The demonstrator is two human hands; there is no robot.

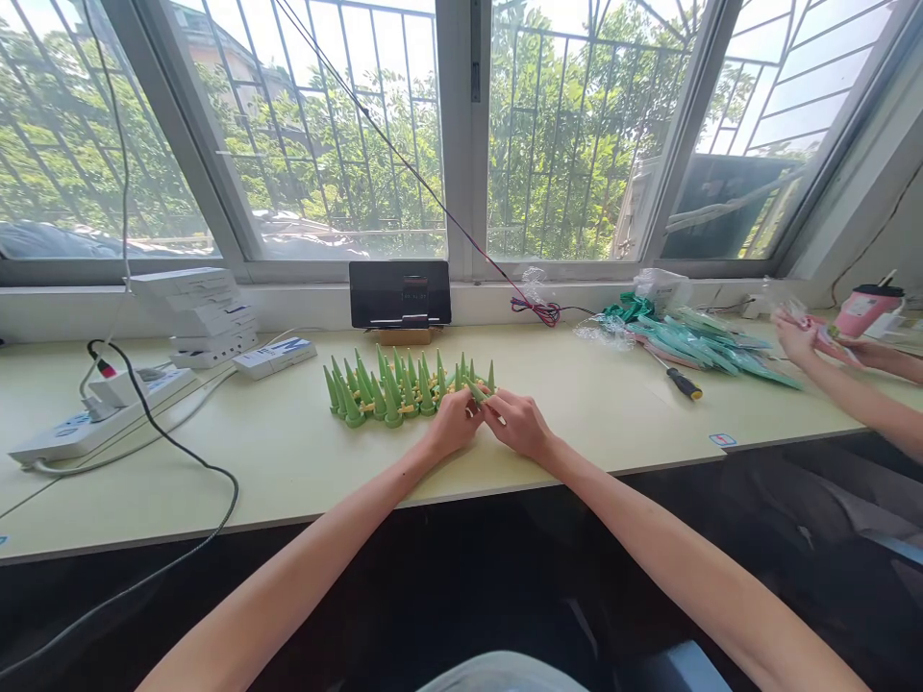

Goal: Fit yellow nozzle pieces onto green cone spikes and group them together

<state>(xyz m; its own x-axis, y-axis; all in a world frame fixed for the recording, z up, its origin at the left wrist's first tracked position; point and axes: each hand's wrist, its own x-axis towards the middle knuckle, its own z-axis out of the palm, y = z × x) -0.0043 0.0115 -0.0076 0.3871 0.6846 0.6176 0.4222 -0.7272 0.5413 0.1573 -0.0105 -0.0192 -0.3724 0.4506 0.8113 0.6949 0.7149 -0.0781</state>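
Both my hands meet over the table, just at the right end of a group of green pointed cones (393,394). My left hand (458,423) is closed, its fingers around the base of a green cone (476,391) that tilts up to the left. The fingers of my right hand (520,423) pinch at the same cone from the right. Several cones stand upright in rows on the table, with small yellow pieces among their bases. My fingers partly hide the held cone's lower end.
A phone (400,294) leans on a small stand behind the cones. At left are stacked white boxes (209,317), a power strip (101,413) and cables. To the right lie a screwdriver (682,383) and green plastic strips (699,341). Another person's hands (797,332) work at far right by a pink cup (867,309).
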